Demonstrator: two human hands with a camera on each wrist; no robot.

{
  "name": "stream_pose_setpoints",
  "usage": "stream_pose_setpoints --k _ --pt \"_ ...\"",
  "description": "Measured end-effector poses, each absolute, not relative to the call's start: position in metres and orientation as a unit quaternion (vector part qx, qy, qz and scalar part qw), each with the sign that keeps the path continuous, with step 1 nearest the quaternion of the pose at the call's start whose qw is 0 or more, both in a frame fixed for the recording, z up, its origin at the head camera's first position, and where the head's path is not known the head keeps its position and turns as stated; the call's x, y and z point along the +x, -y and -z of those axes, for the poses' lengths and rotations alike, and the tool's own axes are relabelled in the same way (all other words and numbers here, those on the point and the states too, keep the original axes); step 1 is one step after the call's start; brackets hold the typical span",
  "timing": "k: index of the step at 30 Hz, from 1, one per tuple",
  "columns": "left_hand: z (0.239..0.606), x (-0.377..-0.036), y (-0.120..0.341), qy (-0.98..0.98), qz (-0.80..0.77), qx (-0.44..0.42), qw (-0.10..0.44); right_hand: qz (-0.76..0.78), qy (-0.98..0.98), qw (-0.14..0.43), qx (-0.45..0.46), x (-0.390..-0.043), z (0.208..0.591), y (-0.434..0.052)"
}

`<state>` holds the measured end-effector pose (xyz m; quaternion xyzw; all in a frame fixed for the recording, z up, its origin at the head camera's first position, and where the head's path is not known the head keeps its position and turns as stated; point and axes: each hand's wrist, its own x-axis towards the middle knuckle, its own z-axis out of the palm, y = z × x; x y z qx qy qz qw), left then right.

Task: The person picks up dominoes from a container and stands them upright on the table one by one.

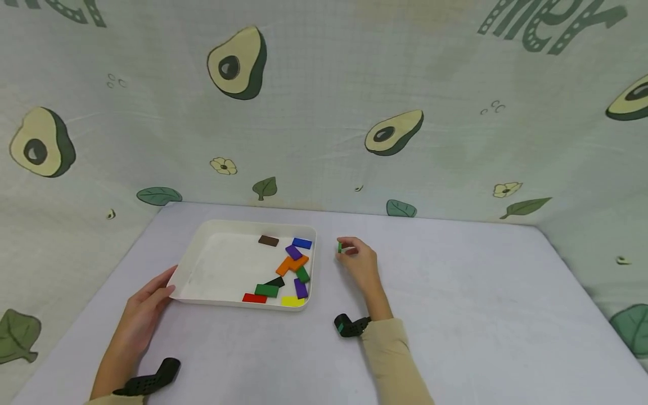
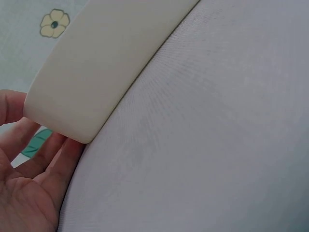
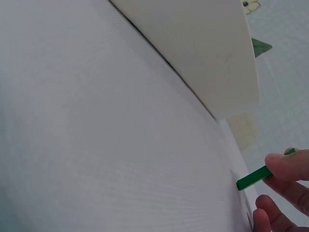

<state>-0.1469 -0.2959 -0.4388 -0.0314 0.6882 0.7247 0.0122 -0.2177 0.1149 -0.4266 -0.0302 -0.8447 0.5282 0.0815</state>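
A white rectangular tray [image 1: 223,264] stands on the table, with several flat, domino-like coloured blocks inside, mostly toward its right side. My left hand [image 1: 144,312] grips the tray's near left corner; in the left wrist view the thumb [image 2: 10,106] lies at the upper edge and the fingers [image 2: 60,162] reach against the side. To the right of the tray, my right hand [image 1: 360,264] pinches a thin green block [image 3: 253,178] between thumb and fingertips, above the table. The other right-hand fingers are bent and hold nothing.
In the tray lie a brown block [image 1: 268,241], a blue block [image 1: 302,243], a red block [image 1: 255,298] and a yellow block [image 1: 292,301], among purple, orange, green and black ones. A white cloth covers the table [image 1: 481,304]. An avocado-patterned curtain [image 1: 314,112] hangs behind it.
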Motion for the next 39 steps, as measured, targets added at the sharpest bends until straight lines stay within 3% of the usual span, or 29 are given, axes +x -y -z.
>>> stream_pose_setpoints --k 39 --pt "0.438 -0.147 0.295 -0.672 -0.739 -0.035 0.009 -0.577 0.814 0.037 -0.055 -0.214 0.415 -0.123"
